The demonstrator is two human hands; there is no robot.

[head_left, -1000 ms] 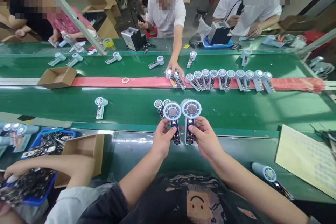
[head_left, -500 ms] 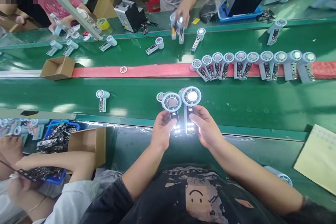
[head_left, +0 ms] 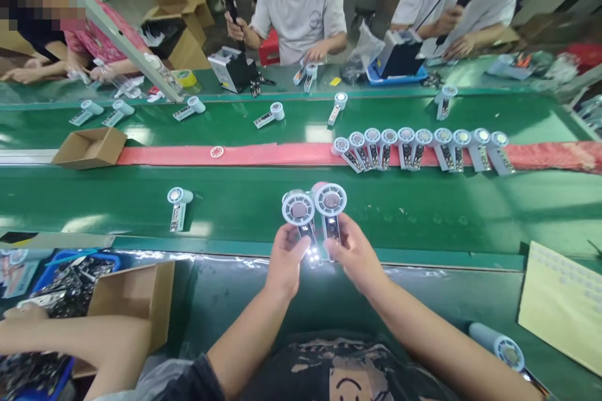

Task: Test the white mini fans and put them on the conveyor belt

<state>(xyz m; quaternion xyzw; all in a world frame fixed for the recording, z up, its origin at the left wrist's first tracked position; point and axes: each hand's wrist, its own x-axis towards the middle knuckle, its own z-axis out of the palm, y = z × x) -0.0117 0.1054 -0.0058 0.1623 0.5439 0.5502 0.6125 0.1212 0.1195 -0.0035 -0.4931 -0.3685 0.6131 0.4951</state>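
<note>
My left hand (head_left: 285, 263) grips a light-blue handheld fan (head_left: 298, 210) by its handle, thumb on the front. White lights glow low on that handle, below an exposed dark circuit board. Close beside it, my right hand (head_left: 360, 257) is closed around a second handheld fan (head_left: 330, 200). Its handle also shows a dark board with a small lit display; the thumb covers the lower part. Both round heads face me, side by side over the near green belt. Part of another pale-blue fan shows behind the left one, mostly hidden.
Several fans (head_left: 406, 135) stand in a row on the pink strip (head_left: 282, 155), near a cardboard box (head_left: 89, 147). One fan (head_left: 179, 196) lies to the left, another (head_left: 509, 351) by my right forearm. A yellowish sheet (head_left: 559, 307) lies right. Co-workers sit opposite and at left.
The view has tilted upward. Bright lights on the right fan's handle no longer show. Across the belt, a co-worker's hand has drawn back, and two fans now rest on the far table edge near it.
</note>
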